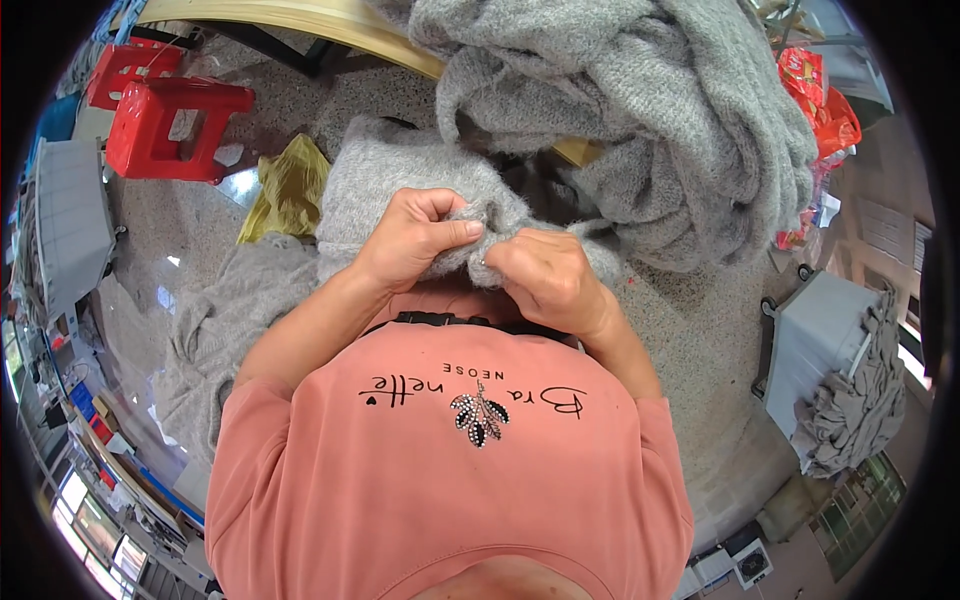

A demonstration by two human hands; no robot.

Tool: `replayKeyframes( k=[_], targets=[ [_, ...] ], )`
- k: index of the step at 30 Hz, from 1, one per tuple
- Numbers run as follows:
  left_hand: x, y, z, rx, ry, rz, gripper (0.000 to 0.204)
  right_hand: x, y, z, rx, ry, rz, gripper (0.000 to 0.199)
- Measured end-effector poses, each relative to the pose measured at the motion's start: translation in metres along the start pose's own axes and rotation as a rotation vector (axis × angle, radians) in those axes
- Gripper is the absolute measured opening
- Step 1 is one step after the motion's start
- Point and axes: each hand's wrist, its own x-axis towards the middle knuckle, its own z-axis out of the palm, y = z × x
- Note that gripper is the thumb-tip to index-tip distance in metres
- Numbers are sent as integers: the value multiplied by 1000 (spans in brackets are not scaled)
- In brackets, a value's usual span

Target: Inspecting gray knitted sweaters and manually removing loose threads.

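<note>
A fuzzy grey knit garment [385,165] lies over my lap, with a gathered part of it raised between my hands. My left hand [420,232] pinches the knit between thumb and fingers. Close beside it, my right hand [545,268] is closed on the same bunched fabric, its fingers curled in. A tiny bright point shows at the right fingertips, too small to name. Just beyond my hands, a large heap of grey knit fabric [640,110] hangs over the edge of a wooden table [300,18].
Red plastic stools [178,128] stand at the far left, near a yellow plastic bag [288,190]. More grey knit [225,320] lies on the floor to my left. A wheeled grey bin [815,345] holding grey fabric [855,420] is at right. Red bags [825,110] sit beyond the heap.
</note>
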Motion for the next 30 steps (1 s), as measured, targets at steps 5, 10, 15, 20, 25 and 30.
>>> replayKeyframes(
  k=[5,10,15,20,25,30],
  targets=[
    [-4,5,1,-50,-38,-36,4,5,1,0,10,46,-47,29],
    [-6,8,7,21,-62,93,2,2,4,7,312,161,350,53],
    [-9,7,10,327,16,273,6,-2,9,30,665,199,558,16],
    [-11,3,10,679,135,576,7,-2,8,31,672,239,720,4],
    [-8,5,9,75,-34,104,9,-2,10,28,342,143,535,10],
    [-3,4,5,-155,13,2,7,-26,11,14,127,310,576,20]
  ],
)
